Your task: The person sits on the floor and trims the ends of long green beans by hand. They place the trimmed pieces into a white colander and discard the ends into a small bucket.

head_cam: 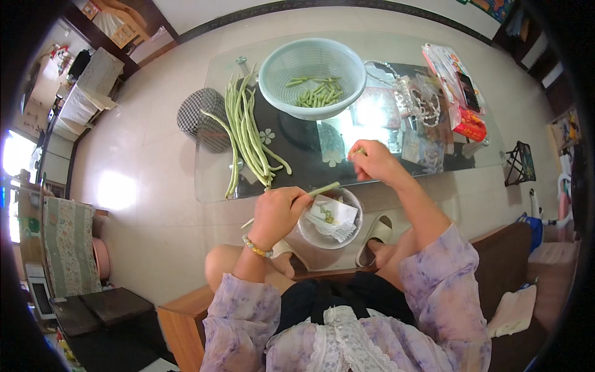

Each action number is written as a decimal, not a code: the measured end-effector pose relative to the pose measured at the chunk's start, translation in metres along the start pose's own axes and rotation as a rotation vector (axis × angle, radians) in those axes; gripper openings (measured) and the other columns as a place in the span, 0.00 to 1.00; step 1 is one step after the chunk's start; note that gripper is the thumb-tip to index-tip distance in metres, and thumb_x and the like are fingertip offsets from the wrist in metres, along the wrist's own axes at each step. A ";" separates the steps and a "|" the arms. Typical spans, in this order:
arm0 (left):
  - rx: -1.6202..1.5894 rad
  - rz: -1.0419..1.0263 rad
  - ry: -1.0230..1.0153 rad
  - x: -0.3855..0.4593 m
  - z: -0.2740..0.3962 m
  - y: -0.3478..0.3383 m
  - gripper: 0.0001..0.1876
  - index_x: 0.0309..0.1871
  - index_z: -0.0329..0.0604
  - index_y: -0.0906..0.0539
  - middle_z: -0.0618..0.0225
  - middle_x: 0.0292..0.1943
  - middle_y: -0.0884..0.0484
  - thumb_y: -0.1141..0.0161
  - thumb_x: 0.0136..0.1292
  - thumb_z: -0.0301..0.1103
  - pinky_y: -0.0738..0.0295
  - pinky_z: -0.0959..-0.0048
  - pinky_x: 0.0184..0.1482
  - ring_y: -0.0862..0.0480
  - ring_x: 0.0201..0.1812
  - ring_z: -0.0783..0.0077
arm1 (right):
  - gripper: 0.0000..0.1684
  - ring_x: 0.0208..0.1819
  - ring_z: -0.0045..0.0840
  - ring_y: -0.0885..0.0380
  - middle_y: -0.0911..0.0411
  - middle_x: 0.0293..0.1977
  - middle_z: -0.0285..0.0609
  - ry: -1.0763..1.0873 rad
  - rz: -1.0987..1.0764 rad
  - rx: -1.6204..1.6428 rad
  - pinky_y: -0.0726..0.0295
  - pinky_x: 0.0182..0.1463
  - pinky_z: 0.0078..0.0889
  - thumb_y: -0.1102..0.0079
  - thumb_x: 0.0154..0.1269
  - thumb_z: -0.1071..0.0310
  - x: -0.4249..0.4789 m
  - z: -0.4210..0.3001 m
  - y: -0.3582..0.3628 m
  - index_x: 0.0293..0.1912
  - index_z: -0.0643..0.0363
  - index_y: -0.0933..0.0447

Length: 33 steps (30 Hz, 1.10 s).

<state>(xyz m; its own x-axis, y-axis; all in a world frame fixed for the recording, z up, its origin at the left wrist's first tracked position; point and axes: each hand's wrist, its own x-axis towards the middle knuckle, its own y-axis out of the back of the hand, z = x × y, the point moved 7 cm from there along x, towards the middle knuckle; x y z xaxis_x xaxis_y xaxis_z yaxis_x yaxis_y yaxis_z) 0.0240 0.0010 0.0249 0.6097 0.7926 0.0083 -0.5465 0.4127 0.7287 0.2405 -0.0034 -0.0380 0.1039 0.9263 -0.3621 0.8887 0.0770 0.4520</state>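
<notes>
My left hand (280,210) is closed around a long green bean (325,188); one end sticks out to the right over a round waste bin (304,232), and a thin tip shows below the wrist. Inside the bin lie white tissue and green scraps. To the right, my right hand (374,160) is raised above the glass table's near edge, with a short green bean piece (358,151) pinched in its fingers. A bunch of long beans (246,125) lies at the table's left. Behind both hands, a pale blue plastic colander (312,111) holds short bean pieces (320,94).
On the right of the glass table (297,172) lie beaded strands (430,109), a phone (467,91) and a red packet (469,124). A houndstooth-patterned stool (190,111) stands partly under its left side. Slippers (382,228) are on the floor beside the bin.
</notes>
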 end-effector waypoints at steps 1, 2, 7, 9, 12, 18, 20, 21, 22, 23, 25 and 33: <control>-0.021 -0.042 -0.004 0.002 -0.002 -0.004 0.11 0.30 0.44 0.15 0.60 0.26 0.17 0.43 0.60 0.39 0.25 0.61 0.33 0.18 0.30 0.54 | 0.10 0.31 0.27 0.18 0.19 0.29 0.45 -0.050 -0.159 0.297 0.21 0.30 0.29 0.50 0.63 0.67 -0.006 -0.003 -0.013 0.39 0.64 0.26; -0.025 -0.041 -0.022 0.004 -0.002 -0.007 0.11 0.31 0.43 0.15 0.60 0.26 0.17 0.43 0.60 0.39 0.25 0.61 0.33 0.18 0.30 0.55 | 0.10 0.29 0.17 0.20 0.20 0.27 0.39 -0.044 -0.236 0.417 0.24 0.26 0.20 0.50 0.64 0.68 -0.015 -0.010 -0.027 0.41 0.64 0.28; 0.054 -0.034 -0.010 0.008 -0.008 -0.015 0.11 0.31 0.43 0.15 0.60 0.26 0.17 0.43 0.60 0.39 0.25 0.62 0.33 0.18 0.30 0.55 | 0.10 0.29 0.28 0.19 0.19 0.28 0.46 0.239 -0.389 0.007 0.23 0.31 0.32 0.47 0.61 0.67 -0.035 -0.042 -0.061 0.39 0.63 0.24; 0.081 -0.022 -0.004 0.008 -0.009 -0.014 0.11 0.31 0.43 0.16 0.60 0.26 0.17 0.43 0.60 0.39 0.25 0.62 0.32 0.18 0.30 0.54 | 0.10 0.30 0.35 0.19 0.19 0.28 0.48 0.314 -0.271 -0.182 0.23 0.34 0.37 0.46 0.59 0.67 -0.034 -0.046 -0.055 0.37 0.62 0.23; 0.113 -0.009 0.038 0.007 -0.016 -0.007 0.11 0.30 0.42 0.16 0.60 0.26 0.17 0.43 0.60 0.39 0.25 0.62 0.32 0.18 0.30 0.54 | 0.10 0.33 0.43 0.20 0.19 0.30 0.51 0.259 -0.072 -0.348 0.24 0.37 0.43 0.47 0.57 0.66 -0.029 -0.040 -0.041 0.34 0.61 0.22; 0.099 0.103 -0.067 0.000 0.003 -0.010 0.10 0.32 0.41 0.16 0.57 0.23 0.20 0.42 0.60 0.37 0.27 0.63 0.30 0.19 0.27 0.54 | 0.10 0.33 0.47 0.21 0.20 0.28 0.53 0.121 0.306 -0.611 0.23 0.38 0.45 0.49 0.58 0.65 -0.003 -0.017 -0.016 0.33 0.61 0.23; 0.045 0.064 -0.035 -0.001 0.005 -0.006 0.11 0.31 0.41 0.16 0.56 0.23 0.20 0.43 0.61 0.38 0.27 0.62 0.31 0.19 0.27 0.53 | 0.10 0.31 0.39 0.19 0.19 0.27 0.50 0.091 0.361 -0.501 0.23 0.34 0.37 0.50 0.60 0.66 0.004 -0.008 0.016 0.36 0.61 0.24; 0.000 0.021 0.007 -0.001 0.002 -0.002 0.11 0.30 0.41 0.17 0.56 0.24 0.19 0.43 0.61 0.38 0.26 0.61 0.31 0.19 0.28 0.52 | 0.09 0.30 0.35 0.19 0.19 0.27 0.48 0.040 0.207 -0.237 0.23 0.32 0.35 0.50 0.61 0.67 0.003 -0.007 0.012 0.37 0.62 0.24; -0.045 -0.021 0.048 0.000 -0.001 -0.002 0.12 0.29 0.41 0.17 0.56 0.25 0.19 0.44 0.61 0.39 0.25 0.60 0.32 0.19 0.29 0.51 | 0.09 0.30 0.31 0.19 0.19 0.28 0.46 -0.012 0.052 0.025 0.23 0.30 0.32 0.50 0.62 0.68 -0.001 -0.010 0.005 0.37 0.62 0.25; -0.046 -0.060 0.039 0.002 -0.002 -0.007 0.12 0.29 0.42 0.17 0.56 0.25 0.19 0.44 0.61 0.39 0.26 0.59 0.32 0.19 0.29 0.51 | 0.09 0.30 0.27 0.18 0.19 0.28 0.43 -0.065 -0.102 0.288 0.23 0.29 0.29 0.50 0.62 0.69 -0.005 -0.012 -0.007 0.38 0.63 0.25; -0.040 -0.145 0.020 0.006 -0.003 -0.019 0.13 0.29 0.42 0.16 0.56 0.24 0.19 0.45 0.61 0.40 0.26 0.59 0.32 0.19 0.29 0.51 | 0.08 0.29 0.20 0.20 0.19 0.28 0.39 0.022 -0.276 0.289 0.25 0.26 0.23 0.50 0.63 0.71 -0.019 -0.025 -0.034 0.39 0.63 0.25; 0.084 -0.099 0.072 0.006 -0.023 -0.009 0.12 0.31 0.41 0.15 0.56 0.23 0.19 0.44 0.61 0.40 0.27 0.63 0.31 0.19 0.27 0.54 | 0.10 0.33 0.44 0.21 0.20 0.28 0.52 0.324 -0.120 -0.267 0.24 0.38 0.41 0.47 0.57 0.68 -0.035 -0.051 -0.040 0.34 0.65 0.23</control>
<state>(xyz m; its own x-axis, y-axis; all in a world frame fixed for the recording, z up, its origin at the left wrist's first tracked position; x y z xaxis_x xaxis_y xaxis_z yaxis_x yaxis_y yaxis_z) 0.0197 0.0121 0.0026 0.6138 0.7813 -0.1128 -0.4345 0.4537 0.7781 0.1782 -0.0201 -0.0021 -0.1763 0.9696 -0.1699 0.7350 0.2445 0.6325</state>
